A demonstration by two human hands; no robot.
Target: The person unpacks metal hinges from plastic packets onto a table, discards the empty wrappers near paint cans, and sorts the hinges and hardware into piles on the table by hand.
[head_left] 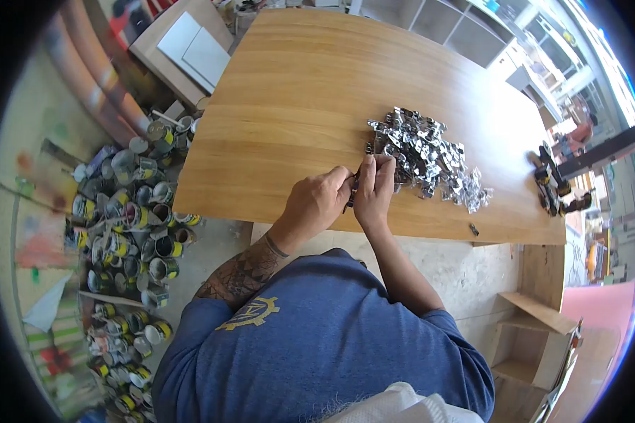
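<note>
A heap of shiny metal hardware pieces (423,151) lies on the wooden table (296,92), with small clear packets (475,192) at its right end. Close to the table's front edge, my left hand (319,201) is closed on a small dark piece (351,196), mostly hidden by the fingers. My right hand (375,190) is beside it, fingertips pressed together at the heap's left edge; what they hold is too hidden to name.
Dark power tools (554,183) rest at the table's right end, and a small dark item (474,229) near its front edge. Many used paint cans (127,240) crowd the floor at left. An open wooden cabinet (525,349) stands at lower right.
</note>
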